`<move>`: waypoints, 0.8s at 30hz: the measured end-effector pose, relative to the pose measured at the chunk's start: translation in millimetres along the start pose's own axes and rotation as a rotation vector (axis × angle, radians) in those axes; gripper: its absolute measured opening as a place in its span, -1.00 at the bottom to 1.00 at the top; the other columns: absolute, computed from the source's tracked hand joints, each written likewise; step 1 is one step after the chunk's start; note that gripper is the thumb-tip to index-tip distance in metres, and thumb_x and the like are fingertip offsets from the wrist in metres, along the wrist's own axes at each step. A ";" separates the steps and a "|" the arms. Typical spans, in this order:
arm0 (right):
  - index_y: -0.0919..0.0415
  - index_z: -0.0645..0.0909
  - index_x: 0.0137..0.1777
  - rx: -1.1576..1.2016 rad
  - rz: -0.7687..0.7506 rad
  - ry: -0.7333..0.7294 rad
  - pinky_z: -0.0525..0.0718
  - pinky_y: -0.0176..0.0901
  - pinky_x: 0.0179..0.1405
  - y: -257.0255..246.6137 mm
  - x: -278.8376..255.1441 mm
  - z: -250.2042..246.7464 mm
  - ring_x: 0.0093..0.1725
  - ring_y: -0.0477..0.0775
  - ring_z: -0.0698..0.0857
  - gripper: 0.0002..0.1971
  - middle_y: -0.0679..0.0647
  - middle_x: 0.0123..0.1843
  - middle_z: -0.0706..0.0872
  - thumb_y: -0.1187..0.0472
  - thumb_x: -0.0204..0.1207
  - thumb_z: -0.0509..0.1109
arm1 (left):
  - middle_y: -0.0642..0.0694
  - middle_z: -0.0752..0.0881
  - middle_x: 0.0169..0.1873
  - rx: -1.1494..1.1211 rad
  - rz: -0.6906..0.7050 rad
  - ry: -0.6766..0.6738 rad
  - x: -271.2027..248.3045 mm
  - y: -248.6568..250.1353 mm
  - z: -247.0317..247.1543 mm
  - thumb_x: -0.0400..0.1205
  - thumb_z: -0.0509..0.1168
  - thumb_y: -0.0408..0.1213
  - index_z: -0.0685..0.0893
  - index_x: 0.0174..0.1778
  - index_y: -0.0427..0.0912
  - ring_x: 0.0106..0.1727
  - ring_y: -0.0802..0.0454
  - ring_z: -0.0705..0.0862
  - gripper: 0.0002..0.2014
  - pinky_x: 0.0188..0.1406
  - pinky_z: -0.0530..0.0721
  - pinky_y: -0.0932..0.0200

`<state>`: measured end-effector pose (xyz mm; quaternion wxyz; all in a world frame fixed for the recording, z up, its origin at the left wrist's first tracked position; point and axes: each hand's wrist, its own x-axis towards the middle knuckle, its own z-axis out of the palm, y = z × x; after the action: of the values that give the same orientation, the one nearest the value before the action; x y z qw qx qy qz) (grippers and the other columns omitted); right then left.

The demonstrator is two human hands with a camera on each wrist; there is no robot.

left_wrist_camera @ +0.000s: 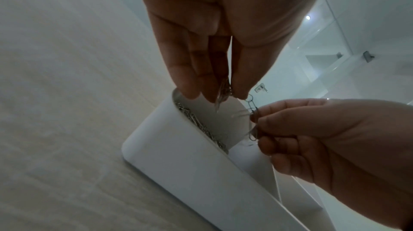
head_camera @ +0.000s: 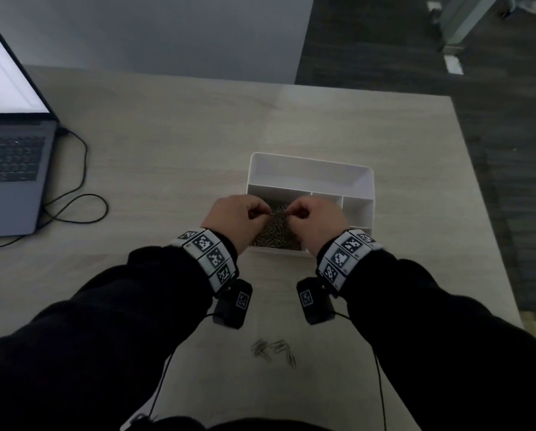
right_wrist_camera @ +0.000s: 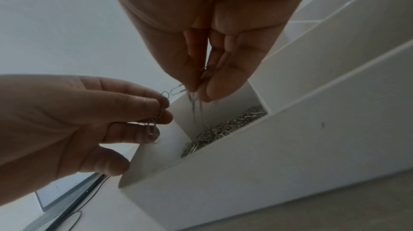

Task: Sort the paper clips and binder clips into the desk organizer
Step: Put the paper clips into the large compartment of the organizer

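Both hands over organizer [head_camera: 310,169], near-left compartment. Left hand [head_camera: 235,216] and right hand [head_camera: 315,219] each pinch linked paper clips [left_wrist_camera: 251,104]. Step: untangling. Next: pull apart, drop in. Loose clips [head_camera: 274,351] left on desk.

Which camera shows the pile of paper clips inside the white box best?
The right wrist view: the pile of paper clips lies unobstructed in the box. From the head, hands partly cover the pile; the left wrist catches a sliver.
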<state>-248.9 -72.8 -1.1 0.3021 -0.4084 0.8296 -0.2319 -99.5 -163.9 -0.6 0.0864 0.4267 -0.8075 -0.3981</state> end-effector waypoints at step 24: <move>0.02 0.61 -0.11 -0.461 -0.059 -0.526 0.60 -0.10 0.01 72.1 -151.4 49.7 0.01 0.15 0.65 -0.76 0.06 0.01 0.66 -0.13 0.42 0.36 | -0.03 0.66 -0.10 0.378 -0.049 -0.418 -144.1 -49.4 58.8 0.40 0.43 0.07 0.68 -0.05 -0.01 0.01 -0.07 0.65 -0.69 0.05 0.58 0.15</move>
<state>-180.0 84.4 -34.7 0.3984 -0.5353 0.7418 0.0661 -7.6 -37.0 -46.5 -0.1726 0.3631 -0.8572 -0.3219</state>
